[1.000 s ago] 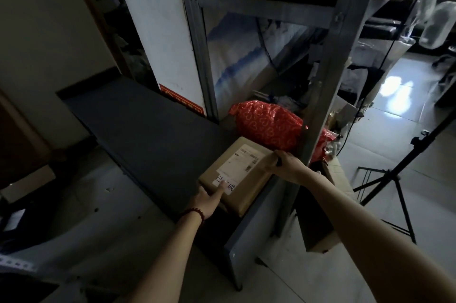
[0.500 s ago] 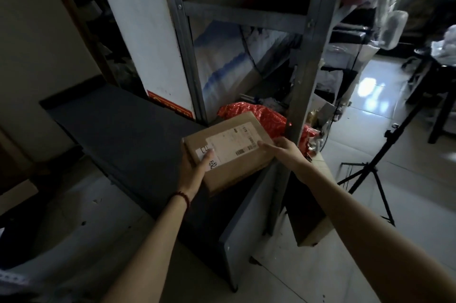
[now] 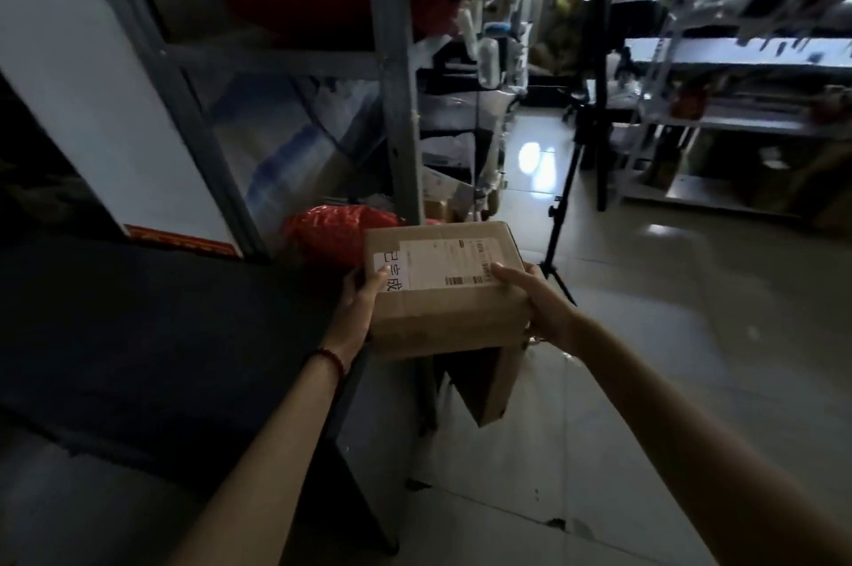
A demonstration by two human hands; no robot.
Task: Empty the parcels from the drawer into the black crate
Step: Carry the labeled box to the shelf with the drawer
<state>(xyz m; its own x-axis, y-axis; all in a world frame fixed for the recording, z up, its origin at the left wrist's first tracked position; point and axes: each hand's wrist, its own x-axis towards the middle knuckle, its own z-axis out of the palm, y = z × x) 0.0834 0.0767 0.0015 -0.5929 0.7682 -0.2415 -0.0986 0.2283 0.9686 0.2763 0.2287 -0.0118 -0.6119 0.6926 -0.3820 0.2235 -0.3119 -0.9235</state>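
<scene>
**A:** Where is the parcel?

**B:** A brown cardboard parcel (image 3: pixel 442 312) with a white label is at the centre of the frame, held in the air between two hands. The left hand (image 3: pixel 357 307) grips its left end, thumb on the label. The right hand (image 3: pixel 539 307) grips the right end, fingers curled over the top.

**A:** What could go wrong?

**B:** Only the ends are held, so a heavy box might slip and fall onto the open carton (image 3: pixel 488 385) below. The shelf post (image 3: pixel 396 104) just behind and the tripod (image 3: pixel 560 233) to the right could catch a swinging corner. The black crate is not in view, so the route to it is unknown. A red parcel (image 3: pixel 336 233) lies centre-left, apparently at the far end of the dark drawer (image 3: pixel 161 335).
</scene>
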